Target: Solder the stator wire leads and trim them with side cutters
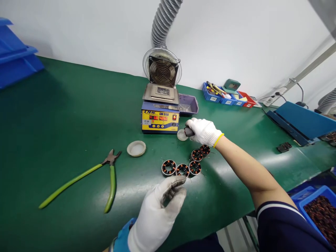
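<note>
My right hand point(204, 130), in a white knit glove with a yellow cuff edge, is closed around a dark, round motor stator point(188, 132), partly hidden by the fingers. It is held over a small white dish point(181, 135) beside the soldering pot point(160, 117). My left hand point(160, 206), also gloved in white, is nearest the front; its fingers curve with a gap to the thumb and nothing between them. Just beyond it are several copper-wound stators, among them a left one point(168, 168), a middle one point(182, 170) and a right one point(195, 168).
Green-handled cutters point(111, 159) and a larger white dish point(136, 148) lie left on the green table point(78, 115). Behind the pot stand a fan point(163, 71) and a purple tray point(193, 105). Small blue bins point(212, 98) line the wall. A bin of copper-coloured parts point(321, 213) is lower right.
</note>
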{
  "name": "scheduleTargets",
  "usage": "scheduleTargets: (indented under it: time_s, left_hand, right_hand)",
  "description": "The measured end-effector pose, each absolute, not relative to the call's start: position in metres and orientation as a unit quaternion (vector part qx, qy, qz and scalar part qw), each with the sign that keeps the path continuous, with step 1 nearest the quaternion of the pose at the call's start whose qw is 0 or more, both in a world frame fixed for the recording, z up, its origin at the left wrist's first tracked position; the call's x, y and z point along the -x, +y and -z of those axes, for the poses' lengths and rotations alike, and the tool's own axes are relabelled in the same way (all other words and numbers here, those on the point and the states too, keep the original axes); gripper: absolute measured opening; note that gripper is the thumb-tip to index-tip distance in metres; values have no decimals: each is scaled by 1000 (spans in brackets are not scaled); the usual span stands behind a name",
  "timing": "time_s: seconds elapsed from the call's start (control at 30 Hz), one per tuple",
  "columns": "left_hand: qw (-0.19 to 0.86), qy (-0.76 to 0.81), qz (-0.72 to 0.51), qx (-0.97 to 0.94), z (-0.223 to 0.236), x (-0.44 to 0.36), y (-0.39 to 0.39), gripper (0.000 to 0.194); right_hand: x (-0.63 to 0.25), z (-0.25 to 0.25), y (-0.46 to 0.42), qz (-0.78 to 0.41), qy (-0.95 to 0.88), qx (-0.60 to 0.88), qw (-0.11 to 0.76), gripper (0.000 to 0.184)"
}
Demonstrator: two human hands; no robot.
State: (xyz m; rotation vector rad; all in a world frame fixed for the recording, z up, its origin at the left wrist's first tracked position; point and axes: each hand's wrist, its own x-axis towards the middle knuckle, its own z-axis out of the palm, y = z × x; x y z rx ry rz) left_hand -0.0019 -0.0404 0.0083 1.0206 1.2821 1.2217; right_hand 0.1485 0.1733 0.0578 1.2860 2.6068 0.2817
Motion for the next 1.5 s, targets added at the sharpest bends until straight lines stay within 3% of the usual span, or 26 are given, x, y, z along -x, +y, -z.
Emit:
scheduleTargets:
  time_s: [0.13, 0.27, 0.43, 0.57, 0.93, 1.3, 1.5]
  left_hand:
    - [481, 519, -519, -480, -5, 2, -42, 24]
    - [430, 521, -527, -517, -2, 1, -42, 20]
    - [427, 526, -514, -526, -1, 2, -40, 21]
    - [406, 515, -526, -541, -6, 1, -41, 19]
    - [309, 471, -513, -648, -14, 6, -35, 19]
    - [272, 465, -512, -669, -10, 8, -38, 22]
    - [254, 457, -517, -677, -12, 9, -38, 22]
  right_hand:
    - [-151, -68, 172, -129, 874, -462, 78, 40]
    - [-141, -68, 172, -176, 887, -407, 127, 20]
    - [-128, -54, 168, -202, 885, -389, 158, 34]
    - [-127, -63, 169, -201, 883, -393, 160, 32]
    - [-56, -145, 263, -260, 856, -446, 5, 38]
    - [-5, -123, 293, -276, 887, -368, 52, 38]
    - [-16, -139, 296, -255, 875, -412, 5, 39]
